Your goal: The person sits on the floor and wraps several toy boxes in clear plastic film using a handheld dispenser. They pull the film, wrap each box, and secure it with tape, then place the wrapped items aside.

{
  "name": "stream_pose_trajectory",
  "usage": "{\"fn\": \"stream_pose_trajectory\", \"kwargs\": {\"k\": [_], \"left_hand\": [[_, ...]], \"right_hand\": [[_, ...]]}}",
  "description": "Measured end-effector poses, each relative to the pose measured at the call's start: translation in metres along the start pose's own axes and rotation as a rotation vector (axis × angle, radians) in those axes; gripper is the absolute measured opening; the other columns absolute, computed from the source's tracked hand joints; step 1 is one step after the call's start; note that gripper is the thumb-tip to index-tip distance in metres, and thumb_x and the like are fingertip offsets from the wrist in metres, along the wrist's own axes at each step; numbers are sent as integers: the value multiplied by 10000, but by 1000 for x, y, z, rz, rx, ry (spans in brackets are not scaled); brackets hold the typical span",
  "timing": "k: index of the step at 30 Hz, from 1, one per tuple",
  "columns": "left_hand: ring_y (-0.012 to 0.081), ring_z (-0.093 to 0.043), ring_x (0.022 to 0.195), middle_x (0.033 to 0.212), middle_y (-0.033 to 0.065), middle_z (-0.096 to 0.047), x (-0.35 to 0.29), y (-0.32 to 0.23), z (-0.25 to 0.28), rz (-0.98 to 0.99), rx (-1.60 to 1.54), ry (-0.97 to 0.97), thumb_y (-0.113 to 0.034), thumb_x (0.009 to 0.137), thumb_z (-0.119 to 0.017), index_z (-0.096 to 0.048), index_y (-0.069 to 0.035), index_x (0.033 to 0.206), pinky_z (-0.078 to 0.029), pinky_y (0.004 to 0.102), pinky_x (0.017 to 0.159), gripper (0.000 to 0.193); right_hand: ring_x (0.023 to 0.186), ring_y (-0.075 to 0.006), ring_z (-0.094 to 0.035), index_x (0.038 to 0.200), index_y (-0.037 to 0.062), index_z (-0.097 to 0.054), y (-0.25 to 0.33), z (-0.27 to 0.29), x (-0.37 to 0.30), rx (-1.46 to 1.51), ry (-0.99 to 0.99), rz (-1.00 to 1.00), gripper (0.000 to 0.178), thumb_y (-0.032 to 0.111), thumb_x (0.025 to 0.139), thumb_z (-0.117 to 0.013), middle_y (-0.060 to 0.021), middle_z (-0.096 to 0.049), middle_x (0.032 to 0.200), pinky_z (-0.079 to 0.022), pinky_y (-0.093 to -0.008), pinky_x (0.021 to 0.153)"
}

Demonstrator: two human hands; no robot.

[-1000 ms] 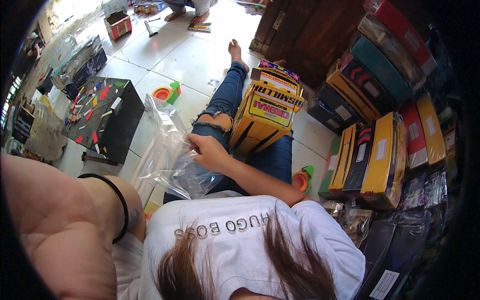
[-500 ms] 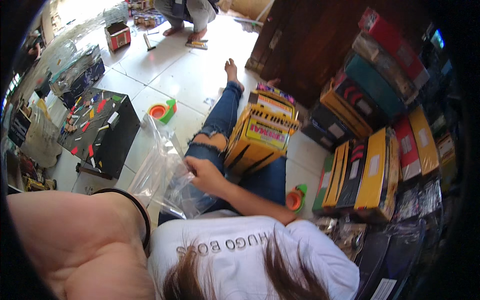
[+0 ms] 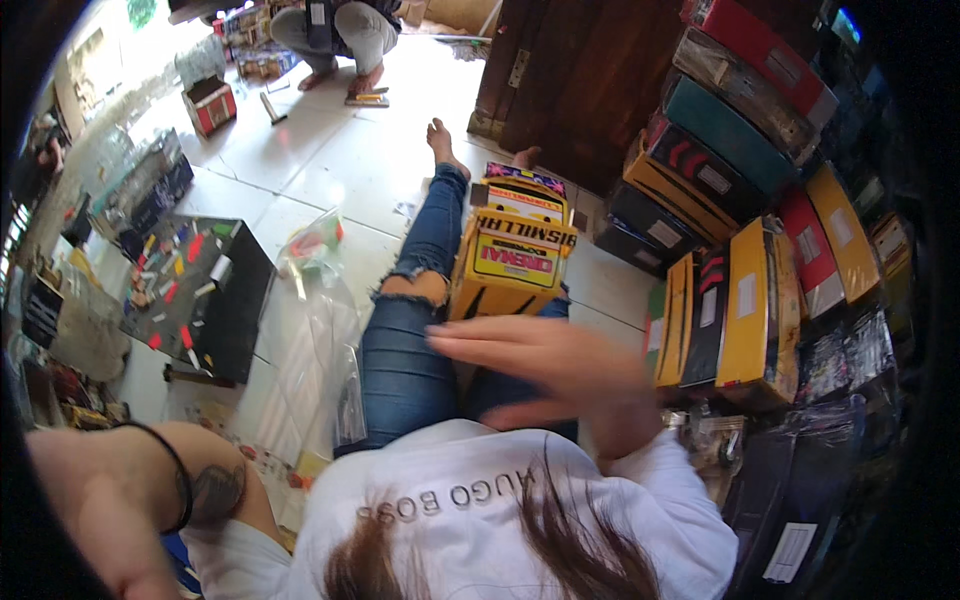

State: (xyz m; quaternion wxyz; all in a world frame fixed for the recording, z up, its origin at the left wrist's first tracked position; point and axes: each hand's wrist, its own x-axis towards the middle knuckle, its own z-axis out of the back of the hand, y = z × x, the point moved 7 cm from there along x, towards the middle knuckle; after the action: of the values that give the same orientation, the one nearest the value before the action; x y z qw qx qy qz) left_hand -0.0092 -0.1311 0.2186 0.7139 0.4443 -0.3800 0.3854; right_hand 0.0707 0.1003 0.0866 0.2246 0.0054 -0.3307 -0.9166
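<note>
My right hand (image 3: pixel 560 370) hovers over my lap with its fingers stretched out and holds nothing; motion blurs it. Beyond it, a yellow box-shaped thing with black stripes and printed panels, like a toy truck body (image 3: pixel 512 275), stands between my legs. A clear plastic sheet or bag (image 3: pixel 318 345) hangs beside my left thigh, apart from my right hand. At the lower left, my left hand (image 3: pixel 90 490) is raised near the camera, a black band round its wrist. Its fingers run out of the picture, so whether they hold anything is hidden.
Left of me stands a black box (image 3: pixel 235 290) strewn with coloured scraps. Wrapped yellow, black and red boxes (image 3: pixel 745 305) are stacked at the right, before a dark wooden door (image 3: pixel 580 95). Another person (image 3: pixel 340 40) squats at the back near a hammer (image 3: pixel 272 108).
My right hand has let go of the clear plastic and moved right, its fingers now extended. My left arm has shifted down and left. The plastic now covers the green-and-orange tape dispenser.
</note>
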Motion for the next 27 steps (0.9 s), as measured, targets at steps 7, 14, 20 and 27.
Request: {"fn": "stream_pose_trajectory", "kwargs": {"k": [7, 14, 20, 27], "left_hand": [[307, -490, 1228, 1327, 199, -502, 11, 24, -2, 28, 21, 86, -296, 829, -690, -441, 26, 1334, -379, 396, 1026, 649], [310, -497, 1220, 1319, 203, -508, 18, 34, -5, 29, 51, 103, -288, 834, -683, -445, 27, 1330, -390, 395, 1016, 634], [313, -504, 1213, 1312, 206, -513, 16, 43, -12, 44, 60, 129, -282, 838, -677, -449, 27, 1327, -399, 394, 1008, 622], [316, -511, 1205, 1304, 210, -519, 27, 51, -22, 43, 62, 129, -274, 843, -670, -453, 27, 1323, -409, 393, 998, 607]], "right_hand": [[1312, -304, -382, 1448, 76, -308, 41, 158, -61, -363, -187, -215, 730, 456, 880, -565, -157, -368, 1449, -325, -433, 1083], [1307, -299, -393, 1446, 96, -317, -121, 240, 17, -699, -401, -600, 698, 486, 898, -501, -152, -393, 1432, -334, -437, 1078], [1303, -295, -402, 1444, 112, -326, -208, 256, 62, -740, -452, -813, 676, 512, 913, -446, -147, -415, 1418, -341, -440, 1073], [1298, -290, -413, 1442, 132, -336, -147, 278, 50, -764, -862, -519, 658, 543, 930, -381, -141, -440, 1401, -350, -444, 1068]]}}
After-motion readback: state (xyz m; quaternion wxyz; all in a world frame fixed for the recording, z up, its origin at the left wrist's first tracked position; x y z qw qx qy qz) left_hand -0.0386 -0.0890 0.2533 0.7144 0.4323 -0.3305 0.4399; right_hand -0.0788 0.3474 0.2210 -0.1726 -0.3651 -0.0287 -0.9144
